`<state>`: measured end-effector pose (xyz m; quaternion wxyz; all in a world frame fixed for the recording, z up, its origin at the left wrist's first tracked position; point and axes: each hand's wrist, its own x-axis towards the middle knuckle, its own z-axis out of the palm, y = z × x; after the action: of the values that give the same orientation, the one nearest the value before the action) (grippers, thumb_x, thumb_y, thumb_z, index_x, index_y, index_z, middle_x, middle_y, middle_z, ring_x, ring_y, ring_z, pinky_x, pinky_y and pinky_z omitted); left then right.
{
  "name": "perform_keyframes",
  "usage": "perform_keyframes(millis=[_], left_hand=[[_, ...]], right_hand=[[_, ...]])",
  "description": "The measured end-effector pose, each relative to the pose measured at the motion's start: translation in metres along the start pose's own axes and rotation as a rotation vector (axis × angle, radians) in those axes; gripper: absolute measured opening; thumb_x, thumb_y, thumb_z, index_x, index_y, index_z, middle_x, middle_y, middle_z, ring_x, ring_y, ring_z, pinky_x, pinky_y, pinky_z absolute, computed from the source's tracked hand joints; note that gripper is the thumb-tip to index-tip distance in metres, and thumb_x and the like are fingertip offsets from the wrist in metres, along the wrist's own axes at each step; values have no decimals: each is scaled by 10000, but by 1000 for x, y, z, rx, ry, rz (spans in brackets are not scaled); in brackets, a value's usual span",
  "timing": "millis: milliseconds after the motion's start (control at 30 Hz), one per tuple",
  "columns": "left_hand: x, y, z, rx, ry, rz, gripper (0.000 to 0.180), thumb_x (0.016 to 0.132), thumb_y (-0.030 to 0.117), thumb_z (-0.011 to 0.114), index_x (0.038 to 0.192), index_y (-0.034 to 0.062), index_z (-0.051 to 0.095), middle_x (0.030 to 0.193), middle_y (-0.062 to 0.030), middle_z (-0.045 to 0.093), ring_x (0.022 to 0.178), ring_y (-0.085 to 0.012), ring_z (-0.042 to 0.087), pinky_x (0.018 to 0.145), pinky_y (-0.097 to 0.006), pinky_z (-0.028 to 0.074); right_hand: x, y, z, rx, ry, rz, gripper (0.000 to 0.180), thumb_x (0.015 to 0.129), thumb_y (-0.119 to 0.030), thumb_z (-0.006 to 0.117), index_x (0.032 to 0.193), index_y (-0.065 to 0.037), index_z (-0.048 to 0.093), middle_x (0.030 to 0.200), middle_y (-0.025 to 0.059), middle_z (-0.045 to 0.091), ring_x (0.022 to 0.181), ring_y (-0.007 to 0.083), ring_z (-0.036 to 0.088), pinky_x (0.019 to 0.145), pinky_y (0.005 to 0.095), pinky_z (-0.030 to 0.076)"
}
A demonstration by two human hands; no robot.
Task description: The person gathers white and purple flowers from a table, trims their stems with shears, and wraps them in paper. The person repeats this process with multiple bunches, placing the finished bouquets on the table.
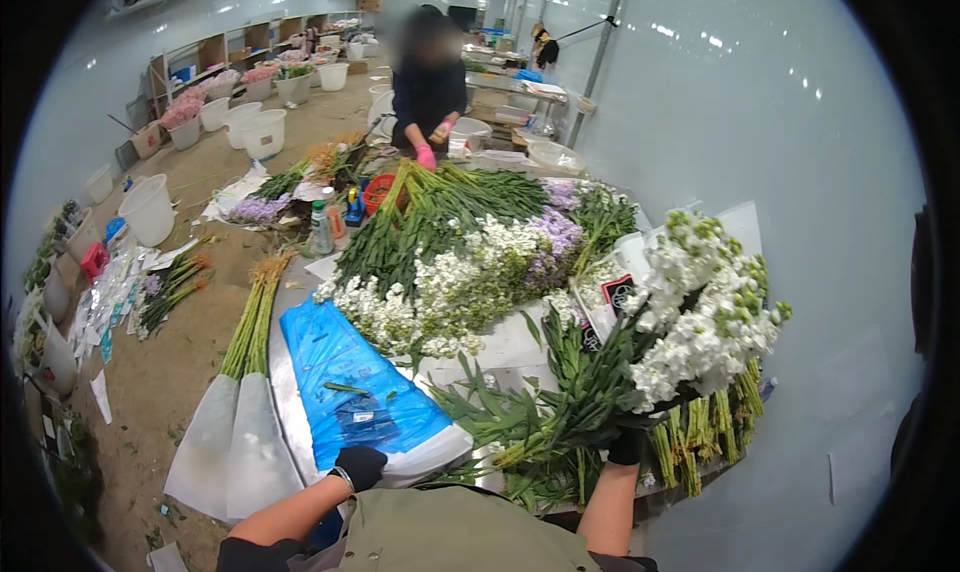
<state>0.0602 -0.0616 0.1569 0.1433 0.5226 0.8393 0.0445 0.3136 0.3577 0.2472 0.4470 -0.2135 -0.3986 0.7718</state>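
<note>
My left hand (360,468), in a black glove, is curled closed at the near edge of a stack of white plastic flower sleeves (440,452) lying under blue plastic wrap (350,377). My right hand (627,446), also black-gloved, is up against the leafy stems of a bunch of white stock flowers (700,322). Leaves cover its fingers. The bunch slants across the table's right side, blooms to the far right and stems toward me. Beneath and beside it are more cut green stems (700,437).
Left of the table, two sleeved bunches (245,432) lie blooms toward me. White and lilac stock (470,272) covers the table's middle. Across it, a person with a pink glove (426,158) handles stems. Bottles (320,229), a red basket (378,192) and floor buckets (148,210) stand left.
</note>
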Motion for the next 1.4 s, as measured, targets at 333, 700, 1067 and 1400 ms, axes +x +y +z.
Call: perform_keyframes(millis=[333,700,1067,1400], left_hand=[[8,0,-29,-36,-153,29,205,767,316,595,777,121,659,756,-133,644,737,-334,634,603,-447,486],[1,0,-21,-184,-187,106,220,750,330,637,748,109,634,723,-123,630,728,-318,630,601,-430,477],[-34,-23,-171,-1408,-209,126,275,864,281,636,906,8,637,830,3,597,738,-84,505,641,-270,420],[-99,-125,-384,-543,1351,78,207,838,140,592,989,3,629,895,-41,636,836,-115,566,744,-298,465]], right_hand=[[-11,-8,-13,-8,65,-31,454,901,-176,548,1321,-59,421,1251,111,520,1136,204,506,961,326,413],[-15,-15,-19,-23,94,-47,432,905,-179,537,1308,-61,435,1239,114,529,1130,205,511,960,323,414],[-22,-26,-27,-54,136,-79,411,909,-182,527,1294,-62,449,1226,117,538,1124,206,517,958,320,415],[-17,-47,-28,-100,157,-133,392,913,-185,517,1282,-64,462,1214,119,547,1118,207,521,957,317,416]])
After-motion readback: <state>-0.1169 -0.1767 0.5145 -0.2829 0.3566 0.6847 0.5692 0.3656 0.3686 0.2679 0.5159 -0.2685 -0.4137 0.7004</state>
